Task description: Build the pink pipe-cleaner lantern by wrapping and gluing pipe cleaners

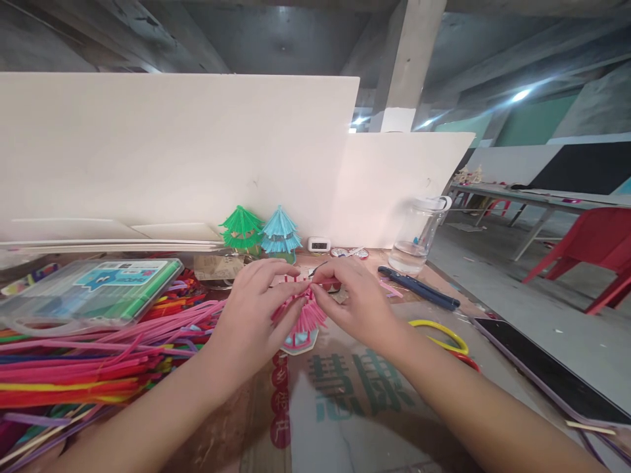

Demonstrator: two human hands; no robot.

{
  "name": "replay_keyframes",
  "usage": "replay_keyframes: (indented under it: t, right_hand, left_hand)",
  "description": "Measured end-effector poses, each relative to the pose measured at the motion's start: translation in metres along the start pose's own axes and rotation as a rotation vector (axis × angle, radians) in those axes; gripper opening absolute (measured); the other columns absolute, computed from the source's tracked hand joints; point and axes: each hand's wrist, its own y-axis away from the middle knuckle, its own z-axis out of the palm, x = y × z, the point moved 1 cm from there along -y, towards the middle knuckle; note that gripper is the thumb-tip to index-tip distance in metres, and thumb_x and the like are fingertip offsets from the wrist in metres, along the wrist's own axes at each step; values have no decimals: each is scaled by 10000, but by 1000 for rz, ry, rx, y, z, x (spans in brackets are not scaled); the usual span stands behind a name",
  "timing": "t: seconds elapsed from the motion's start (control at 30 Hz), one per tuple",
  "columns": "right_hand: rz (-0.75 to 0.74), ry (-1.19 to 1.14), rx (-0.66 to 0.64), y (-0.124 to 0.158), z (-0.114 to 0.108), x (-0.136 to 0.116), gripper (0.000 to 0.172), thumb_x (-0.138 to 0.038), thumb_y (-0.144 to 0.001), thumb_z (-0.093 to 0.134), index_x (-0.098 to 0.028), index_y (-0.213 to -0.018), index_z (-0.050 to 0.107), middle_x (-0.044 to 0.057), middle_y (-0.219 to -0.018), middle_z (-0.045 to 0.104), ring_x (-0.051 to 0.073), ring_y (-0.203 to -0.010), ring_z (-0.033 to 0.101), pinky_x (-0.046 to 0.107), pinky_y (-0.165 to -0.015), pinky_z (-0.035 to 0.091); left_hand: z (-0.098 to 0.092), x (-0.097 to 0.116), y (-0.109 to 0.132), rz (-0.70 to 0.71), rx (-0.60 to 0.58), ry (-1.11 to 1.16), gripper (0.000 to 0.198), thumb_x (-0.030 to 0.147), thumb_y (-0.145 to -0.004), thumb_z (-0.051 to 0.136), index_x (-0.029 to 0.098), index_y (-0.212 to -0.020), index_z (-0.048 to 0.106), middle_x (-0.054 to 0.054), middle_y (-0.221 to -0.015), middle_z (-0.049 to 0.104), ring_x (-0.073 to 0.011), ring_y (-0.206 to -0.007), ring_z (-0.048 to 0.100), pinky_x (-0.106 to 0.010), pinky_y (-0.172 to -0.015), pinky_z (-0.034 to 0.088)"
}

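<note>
A small pink pavilion model (310, 315) made of pipe cleaners stands on a pale base (302, 344) in front of me, partly hidden by my fingers. It has a fringed pink roof tier and thin pink posts. My left hand (261, 315) comes in from the left, thumb and forefinger pinched on a pink pipe cleaner at the model's top. From the other side my right hand (352, 299) pinches there too, its fingertips nearly touching the left ones. The exact piece between the fingertips is small and hard to see.
Pink and multicoloured pipe cleaners (98, 368) lie left under a plastic marker case (93, 295). Green (241, 230) and blue (280, 233) pavilions stand behind, near a small clock (319, 245). Rightward are a water jug (411, 240), dark-blue tool (419, 288), yellow-red scissors (444, 332) and phone (552, 368).
</note>
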Motion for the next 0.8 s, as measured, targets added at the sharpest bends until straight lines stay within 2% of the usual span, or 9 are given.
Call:
replay_keyframes:
  t: [0.07, 0.17, 0.27, 0.47, 0.6, 0.67, 0.8]
  right_hand:
    - [5, -5, 10, 0, -1, 0, 82, -130, -867, 565, -206, -836, 554, 18, -775, 679, 168, -718, 600, 295, -674, 418]
    - [9, 20, 43, -1, -5, -1, 97, -119, -861, 565, -202, -814, 547, 15, -743, 667, 165, -691, 587, 285, -643, 414]
    - [-48, 57, 56, -4, -11, -3, 110, -105, -862, 554, -202, -815, 539, 21, -743, 666, 168, -699, 587, 291, -657, 414]
    - [-149, -24, -40, -7, -15, -12, 89, -116, -889, 559, -192, -843, 554, 22, -762, 665, 156, -733, 589, 297, -721, 433]
    - [-62, -83, -115, -11, -28, -14, 41, -197, -926, 553, -190, -899, 582, 36, -840, 682, 162, -805, 606, 306, -763, 454]
    - [43, -63, -46, -19, -42, -8, 44, -227, -917, 558, -195, -927, 587, 41, -882, 672, 160, -809, 606, 301, -754, 467]
    - [258, 51, 219, -41, -71, 23, 56, -226, -875, 537, -208, -894, 586, 24, -838, 645, 151, -754, 593, 279, -697, 471]
  left_hand:
    - [4, 4, 2, -6, 21, 30, 189, 150, -914, 532, 183, -1036, 672, -92, -1063, 656, -228, -1042, 591, -404, -914, 486]
    - [9, 9, 6, -17, 29, 74, 268, 158, -921, 523, 160, -1160, 644, -125, -1160, 637, -233, -1088, 582, -397, -917, 493]
    - [8, 11, 6, -53, 21, 147, 305, 181, -933, 510, 163, -1213, 630, -129, -1185, 639, -227, -1104, 588, -378, -914, 500]
    - [-6, 5, -2, -289, -76, 345, 155, 269, -899, 569, 220, -900, 716, -19, -926, 725, -171, -867, 660, -277, -783, 512]
    - [-11, 3, -7, -435, -149, 430, 185, 334, -884, 562, 213, -823, 687, 13, -809, 718, -155, -743, 647, -254, -700, 491]
    - [-14, -1, -8, -508, -144, 423, 213, 383, -868, 570, 208, -820, 681, 9, -789, 712, -162, -730, 642, -256, -676, 482]
    - [-22, -15, -9, -623, -70, 385, 255, 443, -820, 595, 200, -786, 666, 2, -738, 695, -172, -690, 633, -265, -641, 466]
